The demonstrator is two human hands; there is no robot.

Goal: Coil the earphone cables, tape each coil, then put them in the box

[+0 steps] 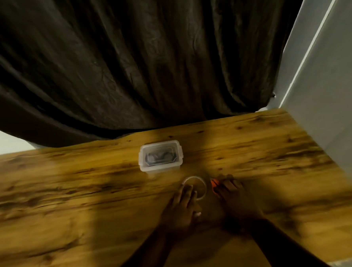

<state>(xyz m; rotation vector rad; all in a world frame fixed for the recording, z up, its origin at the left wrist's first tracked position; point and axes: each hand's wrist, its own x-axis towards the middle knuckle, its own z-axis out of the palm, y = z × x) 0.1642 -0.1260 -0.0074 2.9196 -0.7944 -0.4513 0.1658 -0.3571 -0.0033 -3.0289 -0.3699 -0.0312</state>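
A clear tape roll (195,187) is seen flat on the table (72,201), just ahead of the left hand (182,205), whose fingers (187,192) are laid out straight and open, tips touching the roll's near-left rim. Nothing is gripped by them. The right hand (234,193) is set just beside the roll's right side, palm down over an orange item (215,183), prob. scissors or a cutter; whether its fingers are closed on it can't be told, since the frame is blurred. The box (160,157) is placed further ahead & slightly left of both hands, lid apparently on, dark coiled cables (159,157) dimly seen inside. No loose earphone cable is visible on the table. Both forearms are stretched forward, low over the table. The left hand is judged nearer the roll, so tape pickup would fall to it.
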